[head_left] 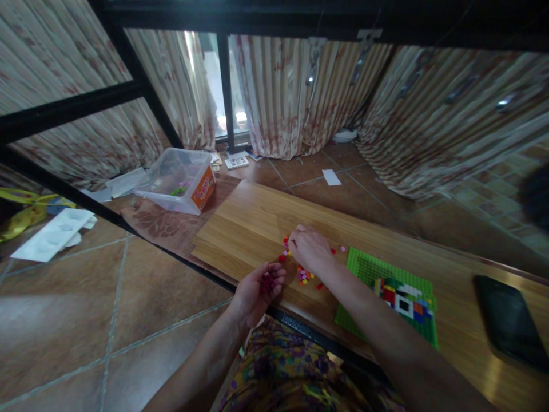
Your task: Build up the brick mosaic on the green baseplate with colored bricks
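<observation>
While the left hand [259, 289] cups dark-red bricks [268, 282], the right hand [309, 247] bends over a loose pile [303, 276]

Half curled, the left hand holds its load by the near edge of the bench [240, 223]; the right hand is bent downward, and whether it grips a piece cannot be told. On the wood-grain surface, the loose pile shows tiny red, orange, pink and yellow pieces. Just right, a green baseplate [364, 264] bears a multicoloured build [402, 302]. Farther left, a clear open-topped tub [170, 201] with an orange label [204, 187] holds a few green and pink pieces [179, 189].
</observation>
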Demonstrator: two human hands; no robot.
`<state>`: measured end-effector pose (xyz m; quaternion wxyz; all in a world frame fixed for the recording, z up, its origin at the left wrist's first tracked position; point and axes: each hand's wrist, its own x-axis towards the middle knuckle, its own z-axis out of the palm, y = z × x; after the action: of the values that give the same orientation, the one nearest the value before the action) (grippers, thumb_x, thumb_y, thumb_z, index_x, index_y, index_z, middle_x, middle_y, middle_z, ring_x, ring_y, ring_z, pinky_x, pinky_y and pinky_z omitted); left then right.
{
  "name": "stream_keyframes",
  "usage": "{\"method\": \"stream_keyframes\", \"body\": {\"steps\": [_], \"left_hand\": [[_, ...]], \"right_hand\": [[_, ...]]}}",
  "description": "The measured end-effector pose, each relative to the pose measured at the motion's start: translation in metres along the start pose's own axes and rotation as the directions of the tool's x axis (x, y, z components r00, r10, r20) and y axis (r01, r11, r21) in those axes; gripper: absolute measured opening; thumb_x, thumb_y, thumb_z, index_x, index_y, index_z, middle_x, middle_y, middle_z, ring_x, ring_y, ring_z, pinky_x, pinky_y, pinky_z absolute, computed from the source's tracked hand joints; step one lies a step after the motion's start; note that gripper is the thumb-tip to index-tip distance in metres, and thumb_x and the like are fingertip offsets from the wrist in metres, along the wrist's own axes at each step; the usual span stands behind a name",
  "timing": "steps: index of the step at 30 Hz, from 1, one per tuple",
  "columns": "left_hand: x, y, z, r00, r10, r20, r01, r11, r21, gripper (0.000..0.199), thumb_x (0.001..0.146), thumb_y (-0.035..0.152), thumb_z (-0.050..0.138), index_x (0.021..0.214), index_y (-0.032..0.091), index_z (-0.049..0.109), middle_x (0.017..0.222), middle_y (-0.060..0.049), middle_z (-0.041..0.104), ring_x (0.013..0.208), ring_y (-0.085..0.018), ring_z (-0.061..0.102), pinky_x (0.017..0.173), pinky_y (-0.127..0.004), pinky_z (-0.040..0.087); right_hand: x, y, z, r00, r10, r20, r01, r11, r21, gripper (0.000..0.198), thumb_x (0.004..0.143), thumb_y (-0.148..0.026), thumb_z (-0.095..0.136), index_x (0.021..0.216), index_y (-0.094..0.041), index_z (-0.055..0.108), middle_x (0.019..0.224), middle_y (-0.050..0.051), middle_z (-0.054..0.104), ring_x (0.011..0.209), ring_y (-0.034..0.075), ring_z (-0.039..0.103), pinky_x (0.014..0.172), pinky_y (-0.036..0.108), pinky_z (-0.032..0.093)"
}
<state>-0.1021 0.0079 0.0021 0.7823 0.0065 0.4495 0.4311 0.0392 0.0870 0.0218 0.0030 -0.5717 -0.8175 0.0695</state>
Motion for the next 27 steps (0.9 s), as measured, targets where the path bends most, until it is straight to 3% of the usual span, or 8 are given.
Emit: {"method": "stream_keyframes", "body": {"steps": [4, 11, 18, 22, 24, 27], "left_hand": [[0.004, -0.001, 0.003, 0.999, -0.018, 0.030, 0.018, 1.000, -0.015, 0.023, 0.087, 0.023, 0.045, 0.088, 0.008, 0.063, 0.082, -0.010, 0.067, 0.067, -0.011, 0.063, 0.059, -0.020, 0.052], [0.003, 0.000, 0.001, 1.000, -0.014, 0.005, 0.014, 1.000, -0.019, 0.020, 0.086, 0.020, 0.047, 0.086, 0.008, 0.064, 0.071, -0.006, 0.065, 0.056, -0.008, 0.059, 0.050, -0.017, 0.048], [0.000, 0.003, -0.005, 1.000, 0.005, -0.014, -0.005, 1.000, -0.008, 0.019, 0.085, 0.019, 0.049, 0.084, 0.008, 0.064, 0.069, -0.004, 0.064, 0.053, -0.007, 0.057, 0.048, -0.016, 0.047], [-0.002, 0.004, -0.005, 1.000, 0.014, -0.011, -0.014, 1.000, 0.007, 0.020, 0.085, 0.021, 0.048, 0.085, 0.008, 0.064, 0.071, -0.006, 0.064, 0.057, -0.008, 0.059, 0.050, -0.017, 0.048], [-0.003, 0.004, -0.004, 1.000, 0.004, -0.002, -0.004, 1.000, 0.008, 0.023, 0.087, 0.023, 0.046, 0.086, 0.008, 0.063, 0.073, -0.008, 0.065, 0.061, -0.010, 0.060, 0.054, -0.018, 0.051], [-0.004, 0.005, -0.001, 0.999, -0.004, 0.032, 0.005, 1.000, -0.027, 0.029, 0.089, 0.027, 0.041, 0.085, 0.007, 0.063, 0.075, -0.010, 0.065, 0.066, -0.012, 0.062, 0.060, -0.022, 0.053]], "right_hand": [[-0.016, 0.003, -0.002, 0.998, -0.024, -0.056, 0.027, 0.998, 0.063, 0.030, 0.090, -0.024, 0.039, 0.078, -0.017, 0.066, 0.090, 0.007, 0.063, 0.088, 0.017, 0.058, 0.076, 0.026, 0.038], [-0.017, 0.014, 0.002, 0.992, 0.091, -0.085, -0.079, 0.987, 0.137, 0.028, 0.091, -0.028, 0.040, 0.087, -0.021, 0.068, 0.093, 0.005, 0.063, 0.088, 0.016, 0.057, 0.076, 0.025, 0.038], [0.003, -0.008, 0.014, 0.997, -0.070, -0.025, 0.071, 0.996, 0.054, 0.024, 0.087, -0.029, 0.048, 0.083, -0.019, 0.068, 0.089, 0.007, 0.065, 0.090, 0.019, 0.056, 0.083, 0.030, 0.036], [0.008, -0.019, 0.016, 0.995, -0.102, -0.006, 0.102, 0.994, 0.024, 0.022, 0.085, -0.022, 0.048, 0.078, -0.016, 0.068, 0.085, 0.008, 0.067, 0.088, 0.021, 0.056, 0.084, 0.033, 0.036], [0.003, -0.023, 0.012, 0.995, -0.095, -0.032, 0.097, 0.993, 0.067, 0.023, 0.086, -0.022, 0.047, 0.077, -0.017, 0.068, 0.084, 0.007, 0.068, 0.087, 0.020, 0.057, 0.084, 0.032, 0.036], [-0.012, -0.024, 0.000, 0.992, -0.091, -0.084, 0.113, 0.943, 0.314, 0.016, 0.084, -0.025, 0.052, 0.086, -0.021, 0.068, 0.087, 0.003, 0.069, 0.085, 0.016, 0.058, 0.081, 0.028, 0.039]]}}
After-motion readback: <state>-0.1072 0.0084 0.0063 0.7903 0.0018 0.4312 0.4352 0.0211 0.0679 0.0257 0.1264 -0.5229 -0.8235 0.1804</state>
